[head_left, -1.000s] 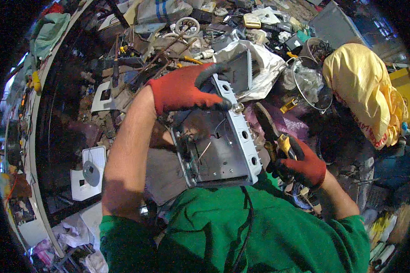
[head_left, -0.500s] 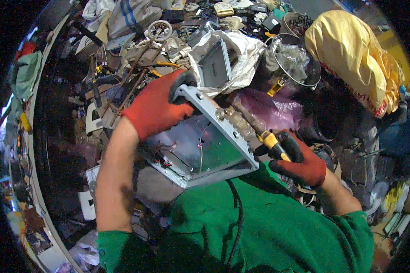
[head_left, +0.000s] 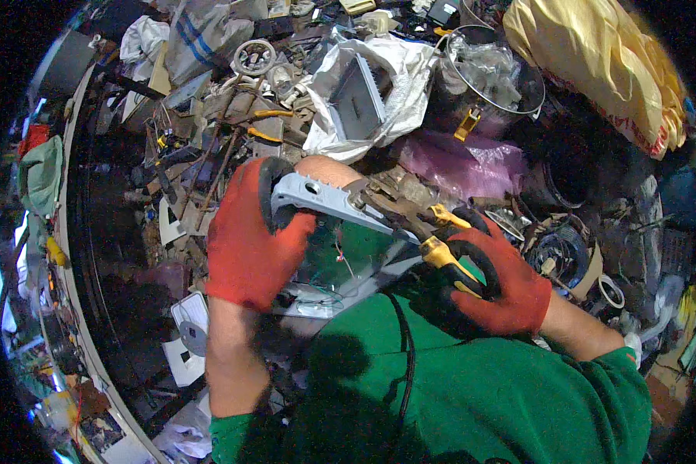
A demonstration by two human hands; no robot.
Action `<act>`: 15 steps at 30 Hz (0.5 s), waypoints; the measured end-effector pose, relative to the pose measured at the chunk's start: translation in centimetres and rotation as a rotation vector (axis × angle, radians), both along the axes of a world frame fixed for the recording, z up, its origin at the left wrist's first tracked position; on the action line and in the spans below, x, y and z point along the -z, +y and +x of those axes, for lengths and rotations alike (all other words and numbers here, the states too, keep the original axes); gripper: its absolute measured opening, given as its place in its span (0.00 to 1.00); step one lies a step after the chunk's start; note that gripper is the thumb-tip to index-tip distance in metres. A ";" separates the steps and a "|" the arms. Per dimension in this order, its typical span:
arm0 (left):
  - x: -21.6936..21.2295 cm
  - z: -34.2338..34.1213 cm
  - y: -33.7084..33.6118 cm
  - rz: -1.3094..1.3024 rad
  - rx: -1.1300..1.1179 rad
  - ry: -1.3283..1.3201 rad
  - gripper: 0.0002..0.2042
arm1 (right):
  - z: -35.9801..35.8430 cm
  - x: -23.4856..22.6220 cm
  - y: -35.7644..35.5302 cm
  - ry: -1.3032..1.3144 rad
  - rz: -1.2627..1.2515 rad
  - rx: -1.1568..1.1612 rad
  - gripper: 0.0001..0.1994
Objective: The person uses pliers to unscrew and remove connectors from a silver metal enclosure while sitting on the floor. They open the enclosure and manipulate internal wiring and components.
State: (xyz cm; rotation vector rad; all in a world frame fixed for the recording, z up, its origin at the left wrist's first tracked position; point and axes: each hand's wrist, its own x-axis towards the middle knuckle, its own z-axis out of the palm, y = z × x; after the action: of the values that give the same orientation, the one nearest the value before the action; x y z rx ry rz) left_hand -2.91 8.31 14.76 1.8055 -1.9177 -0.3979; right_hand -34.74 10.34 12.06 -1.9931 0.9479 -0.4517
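Note:
My left hand (head_left: 251, 240), in a red glove with black on it, is closed round the left end of a grey metal casing (head_left: 325, 199). The casing is tilted over my lap, its slotted rim uppermost. Thin wires (head_left: 340, 251) show inside it. In my right hand (head_left: 506, 290), also gloved in red and black, is a pair of pliers (head_left: 439, 254) with yellow and black handles spread apart. Their dark jaws reach the casing's rim near its middle; whether they grip it I cannot tell. A black cord (head_left: 404, 348) hangs down over my green clothing.
Beyond the casing stands a white sack (head_left: 410, 93) holding a grey panel (head_left: 356, 97). A metal bucket (head_left: 532, 93) with clear plastic is to its right, near a large yellow sack (head_left: 595, 69). Purple plastic film (head_left: 472, 166) and mixed scrap lie around; a long rail (head_left: 73, 155) curves along the left.
The pliers have come up to the casing's rim, and their handles are now spread. The casing has turned so its rim lies flatter, and my left hand has shifted down in the view.

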 end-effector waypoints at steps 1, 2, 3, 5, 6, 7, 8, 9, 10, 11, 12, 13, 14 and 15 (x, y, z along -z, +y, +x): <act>-0.3 -0.5 0.4 0.020 -0.021 0.016 0.27 | -0.1 -0.1 0.0 0.017 0.005 0.000 0.31; -0.5 -0.8 0.7 0.040 -0.044 0.031 0.27 | -0.2 0.0 0.0 -0.001 0.026 -0.015 0.32; -0.9 -1.2 1.1 0.058 -0.072 0.045 0.27 | -0.3 -0.1 -0.2 -0.021 0.044 -0.037 0.32; -1.3 -1.8 1.7 0.083 -0.100 0.036 0.26 | -0.7 -0.4 -0.3 -0.009 0.044 -0.088 0.33; -1.4 -1.9 1.9 0.102 -0.108 0.039 0.26 | -0.9 -0.7 -0.5 0.023 0.020 -0.117 0.34; -1.4 -1.9 1.9 0.121 -0.116 0.042 0.26 | -1.0 -0.9 -0.6 0.056 -0.004 -0.147 0.34; -1.4 -1.9 2.0 0.109 -0.112 0.037 0.26 | -1.0 -1.1 -0.7 0.066 0.001 -0.164 0.35; -1.2 -1.8 2.0 0.102 -0.107 0.031 0.26 | -1.0 -1.2 -0.7 0.077 0.011 -0.179 0.35; -1.1 -1.8 2.0 0.095 -0.101 0.026 0.26 | -0.9 -1.3 -0.6 0.087 0.021 -0.194 0.36; -1.1 -1.9 2.0 0.083 -0.098 0.047 0.26 | -0.9 -1.3 -0.6 0.081 0.028 -0.206 0.36; -1.1 -2.1 2.0 0.077 -0.090 0.064 0.26 | -0.8 -1.2 -0.4 0.070 0.040 -0.214 0.37; -1.0 -2.2 2.0 0.070 -0.082 0.080 0.26 | -0.7 -1.1 -0.2 0.059 0.052 -0.221 0.37; -0.9 -2.4 2.1 0.076 -0.075 0.077 0.26 | -0.7 -1.1 0.1 0.048 0.082 -0.201 0.37; -1.1 -2.7 2.3 0.077 -0.071 0.070 0.26 | -0.6 -1.3 0.3 0.034 0.106 -0.184 0.37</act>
State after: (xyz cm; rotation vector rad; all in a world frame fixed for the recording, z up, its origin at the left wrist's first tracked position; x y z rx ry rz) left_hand -5.57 10.57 15.86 1.8769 -1.8081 -0.5102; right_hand -35.37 10.64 13.38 -1.9747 0.7838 -0.2607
